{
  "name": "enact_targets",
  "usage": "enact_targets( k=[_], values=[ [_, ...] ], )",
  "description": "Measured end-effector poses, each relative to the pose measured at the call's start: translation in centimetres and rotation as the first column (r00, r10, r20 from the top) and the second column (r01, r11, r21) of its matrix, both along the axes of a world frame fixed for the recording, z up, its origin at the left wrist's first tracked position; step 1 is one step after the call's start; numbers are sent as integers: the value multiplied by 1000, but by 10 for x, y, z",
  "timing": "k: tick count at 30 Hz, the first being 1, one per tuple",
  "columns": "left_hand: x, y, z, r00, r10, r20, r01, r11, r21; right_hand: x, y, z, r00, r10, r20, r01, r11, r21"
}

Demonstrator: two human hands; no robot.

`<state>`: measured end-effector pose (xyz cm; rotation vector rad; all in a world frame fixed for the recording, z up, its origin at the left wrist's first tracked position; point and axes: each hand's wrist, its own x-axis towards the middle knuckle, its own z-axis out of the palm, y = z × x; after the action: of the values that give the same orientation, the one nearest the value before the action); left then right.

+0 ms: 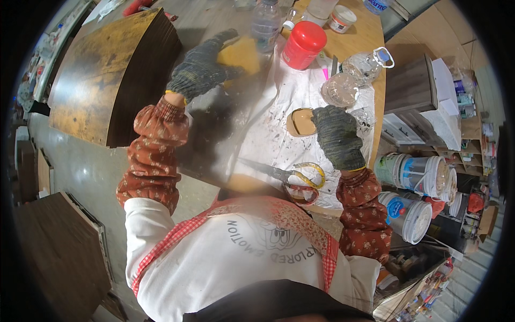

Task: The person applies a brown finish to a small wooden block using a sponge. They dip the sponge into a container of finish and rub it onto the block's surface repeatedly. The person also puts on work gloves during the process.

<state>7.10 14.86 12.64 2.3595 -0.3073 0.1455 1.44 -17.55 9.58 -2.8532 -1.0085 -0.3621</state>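
My left hand (pixel 201 67), in a dark knitted work glove, grips a yellow block (pixel 239 55) that looks like a sponge, partly smeared by haze in the picture. It is above a dark panel (pixel 212 121). My right hand (pixel 338 137), gloved the same way, curls its fingers on the right rim of a small shallow container (pixel 290 124) of smooth tan paste. That container stands on a stained white cloth (pixel 263 129). Closer to my body lie scissors (pixel 279 173) with yellow and red handles, blades toward the left.
Past the container stand a red lidded tub (pixel 304 45), a clear jug (pixel 360 70) and a plastic bottle (pixel 265 24). A stack of brown panels (pixel 99 75) rises at the left. White buckets (pixel 410 214) sit right of the table. More boards (pixel 59 247) lean lower left.
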Motion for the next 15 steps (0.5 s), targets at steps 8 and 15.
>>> enact_targets(
  k=[8,15],
  values=[
    [-80,-28,-7,872,-198,-448,-314,476,-821,-8,-22,33,937,-98,-336,57,990,-132],
    [-126,-60,-47,597,-426,-680,-677,188,-711,1,-23,22,956,58,-288,-81,994,-70]
  ],
)
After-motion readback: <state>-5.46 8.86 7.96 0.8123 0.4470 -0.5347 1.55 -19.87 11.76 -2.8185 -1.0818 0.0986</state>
